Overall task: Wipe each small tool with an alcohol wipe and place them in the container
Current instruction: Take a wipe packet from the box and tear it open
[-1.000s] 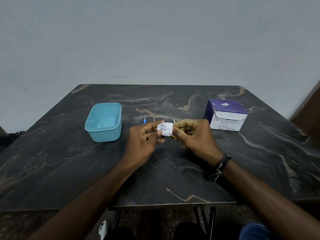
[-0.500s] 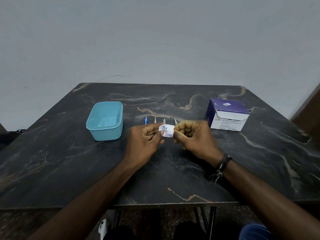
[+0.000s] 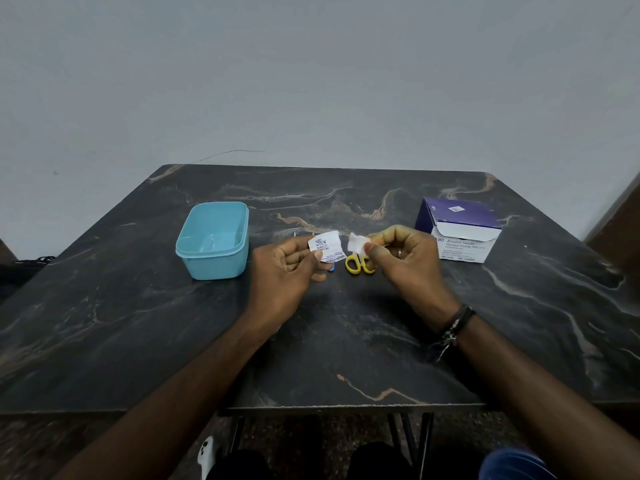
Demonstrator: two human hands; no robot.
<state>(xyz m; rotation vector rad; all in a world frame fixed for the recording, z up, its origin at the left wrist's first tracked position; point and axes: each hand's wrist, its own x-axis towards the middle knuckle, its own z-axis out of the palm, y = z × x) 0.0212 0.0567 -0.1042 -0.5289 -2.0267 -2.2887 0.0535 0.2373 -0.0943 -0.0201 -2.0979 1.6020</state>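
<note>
I've got the wipe [image 3: 357,242] pinched in my R hand [image 3: 403,258], wrapper [image 3: 325,250] in my L hand [image 3: 287,268]; scissors [image 3: 358,264] lie just below between them, nearer R.

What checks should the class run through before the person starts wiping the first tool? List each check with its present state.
1. Alcohol wipe out of its packet: ok, the right hand pinches it.
2. Torn wrapper set aside: not ok, the left hand holds it.
3. A hand free to pick up a tool: not ok, both are occupied.
4. Tool within reach: ok, yellow-handled scissors lie on the table under the hands; other tools are mostly hidden.
5. Blue container open and ready: ok, no lid, nothing visible inside.
6. Wipe moist enough: cannot tell.
</note>
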